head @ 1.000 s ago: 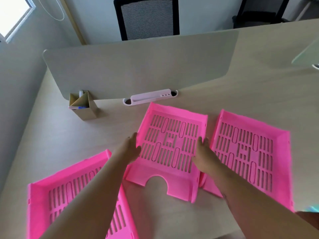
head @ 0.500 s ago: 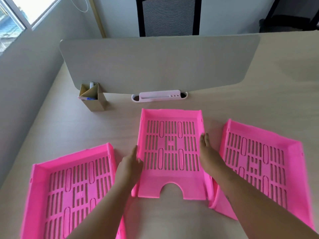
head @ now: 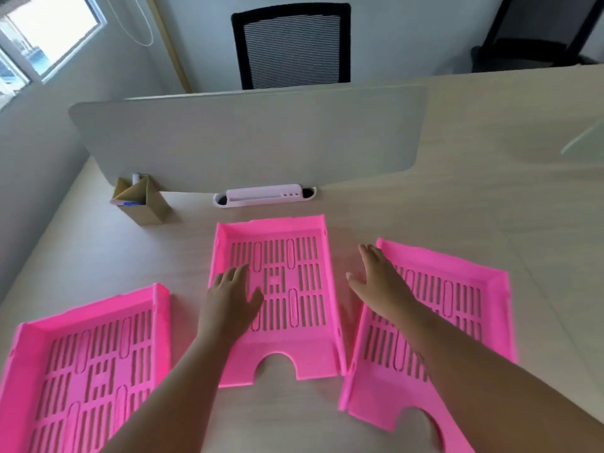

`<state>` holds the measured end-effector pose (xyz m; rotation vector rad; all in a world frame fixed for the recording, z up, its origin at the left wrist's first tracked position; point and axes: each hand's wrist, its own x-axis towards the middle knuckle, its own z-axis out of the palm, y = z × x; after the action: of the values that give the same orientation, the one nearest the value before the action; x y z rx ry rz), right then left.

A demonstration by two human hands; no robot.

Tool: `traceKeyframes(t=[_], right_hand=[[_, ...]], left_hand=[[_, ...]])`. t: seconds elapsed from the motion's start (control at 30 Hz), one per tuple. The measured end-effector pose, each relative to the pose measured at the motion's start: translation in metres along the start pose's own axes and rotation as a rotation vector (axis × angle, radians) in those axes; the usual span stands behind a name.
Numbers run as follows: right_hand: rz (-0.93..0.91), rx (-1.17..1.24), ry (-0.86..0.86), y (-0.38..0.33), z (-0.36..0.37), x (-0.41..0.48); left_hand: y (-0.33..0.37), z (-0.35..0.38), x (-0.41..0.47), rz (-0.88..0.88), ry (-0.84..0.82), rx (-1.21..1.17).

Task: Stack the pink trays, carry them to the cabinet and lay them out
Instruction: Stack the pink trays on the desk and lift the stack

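Three pink slotted trays lie flat on the pale wooden desk. The middle tray (head: 294, 289) sits square in front of me. My left hand (head: 230, 302) rests flat over its left side wall, fingers spread, holding nothing. The right tray (head: 457, 308) lies angled to the right. My right hand (head: 379, 279) hovers open above that tray's left rim, in the gap beside the middle tray. The left tray (head: 85, 371) lies apart at the lower left, untouched.
A grey divider screen (head: 248, 138) stands across the desk behind the trays. A brown cardboard pen holder (head: 143, 204) and a white cable slot cover (head: 264, 196) sit at its foot. A black mesh chair (head: 291, 44) stands beyond, a window at far left.
Both hands have let go of the middle tray's sides. The left hand now lies flat on its left edge; the right has shifted right over the right tray's rim.
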<state>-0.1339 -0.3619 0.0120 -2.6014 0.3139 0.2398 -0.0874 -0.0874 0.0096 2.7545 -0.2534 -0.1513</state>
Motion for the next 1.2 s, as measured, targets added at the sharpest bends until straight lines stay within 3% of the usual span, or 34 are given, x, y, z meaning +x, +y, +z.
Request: traceKeyframes(t=[0.17,0.33,0.53,0.63,0.73,1.03,1.2], right_hand=[[0.117,-0.162,0.143,0.076,-0.028,-0.028],[0.281,-0.257,0.153,0.141,-0.032,-0.070],[0.485,0.007,0.195,0.172,-0.017,-0.107],[0.587,0.265,0.253,0.180,-0.006,-0.117],[0.672,0.302,0.237,0.184,-0.008,-0.122],[0.524,0.267,0.268,0.186,-0.080,-0.091],[0.400,0.219,0.252,0.147,-0.094,-0.050]], left_hand=[[0.084,0.034,0.002,0.251,-0.084,-0.008],[0.146,0.065,-0.007,0.311,-0.221,0.019],[0.175,0.100,-0.020,0.223,-0.400,-0.029],[0.179,0.116,-0.023,0.072,-0.418,-0.101],[0.185,0.117,-0.023,0.001,-0.420,-0.117],[0.217,0.070,0.010,0.100,-0.345,-0.202],[0.186,0.030,0.026,0.066,-0.243,-0.193]])
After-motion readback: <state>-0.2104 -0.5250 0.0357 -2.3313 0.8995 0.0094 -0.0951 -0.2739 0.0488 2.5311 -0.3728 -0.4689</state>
